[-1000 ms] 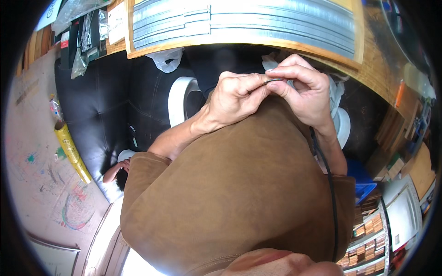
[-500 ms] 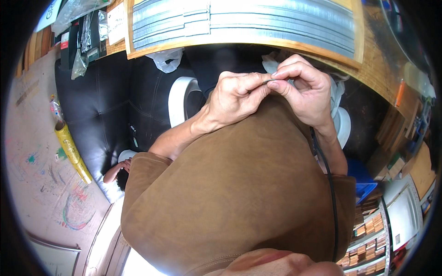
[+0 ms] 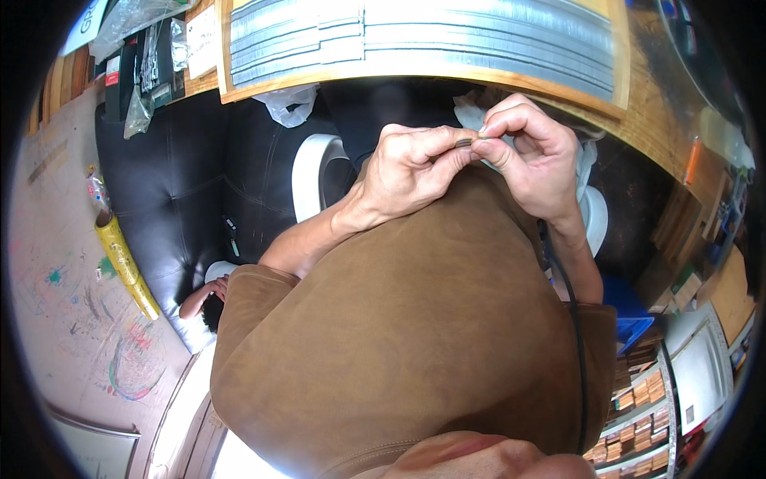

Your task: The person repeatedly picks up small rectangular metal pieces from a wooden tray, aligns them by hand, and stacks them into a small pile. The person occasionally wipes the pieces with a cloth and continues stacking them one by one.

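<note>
In front of my chest, my left hand [image 3: 415, 164] pinches a small thin dark piece [image 3: 463, 143] between thumb and forefinger. It is too small to name. My right hand [image 3: 531, 160] meets it from the other side, its thumb and forefinger pressed together at the piece's right end. The fingertips of both hands almost touch and hide most of the piece. Beyond them stands a wooden-framed tray [image 3: 423, 76] holding rows of long grey metallic strips.
A wooden bench [image 3: 650, 120] runs along the far side. Plastic bags and packets [image 3: 140, 112] hang at the far left. A white chair arm [image 3: 307, 176] stands left of my hands, before a black padded sofa [image 3: 171, 176]. A yellow tube [image 3: 126, 263] leans further left. Another person's arm [image 3: 195, 301] shows at lower left.
My right hand has shifted slightly to the right, and its fingertips have moved a little. More of the small dark piece shows at my left fingertips. My left hand stays nearly still.
</note>
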Demonstrator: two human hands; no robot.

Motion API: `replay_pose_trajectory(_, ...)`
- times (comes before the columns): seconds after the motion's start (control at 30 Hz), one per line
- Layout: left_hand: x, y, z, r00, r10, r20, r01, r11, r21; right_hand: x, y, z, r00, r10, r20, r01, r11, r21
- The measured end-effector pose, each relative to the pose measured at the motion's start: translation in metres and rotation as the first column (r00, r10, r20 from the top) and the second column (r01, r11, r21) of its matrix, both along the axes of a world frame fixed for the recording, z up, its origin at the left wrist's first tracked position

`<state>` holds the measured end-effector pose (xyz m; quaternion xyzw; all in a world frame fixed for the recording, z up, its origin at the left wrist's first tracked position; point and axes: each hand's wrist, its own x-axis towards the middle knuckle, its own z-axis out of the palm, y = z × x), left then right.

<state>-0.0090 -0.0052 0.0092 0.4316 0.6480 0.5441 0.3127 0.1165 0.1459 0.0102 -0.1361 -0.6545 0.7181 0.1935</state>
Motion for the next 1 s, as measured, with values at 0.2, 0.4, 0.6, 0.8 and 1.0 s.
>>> replay_pose_trajectory(0.2, -0.001, -0.001, 0.003, 1.000, -0.014, -0.006, 0.013, 0.999, -0.052, -0.002, 0.000, 0.010, 0.999, -0.023, 0.039, 0.013, 0.969, 0.246)
replay_pose_trajectory(0.4, -0.002, -0.002, 0.001, 1.000, -0.018, -0.008, 0.017, 0.998, -0.060, -0.001, -0.003, 0.008, 0.998, -0.056, 0.032, 0.046, 0.966, 0.253)
replay_pose_trajectory(0.6, -0.001, 0.000, 0.003, 0.999, -0.030, 0.036, 0.033, 0.996, -0.078, 0.001, -0.004, 0.010, 0.995, -0.093, 0.042, 0.079, 0.962, 0.262)
replay_pose_trajectory(0.8, 0.001, 0.004, -0.002, 0.999, -0.016, 0.040, 0.016, 1.000, 0.001, 0.011, 0.008, 0.024, 0.981, -0.178, 0.075, 0.141, 0.925, 0.353)
replay_pose_trajectory(1.0, -0.001, 0.004, -0.001, 0.998, -0.046, 0.045, 0.046, 0.999, -0.011, 0.058, 0.071, 0.089, 0.801, -0.598, 0.015, 0.423, 0.584, 0.693)
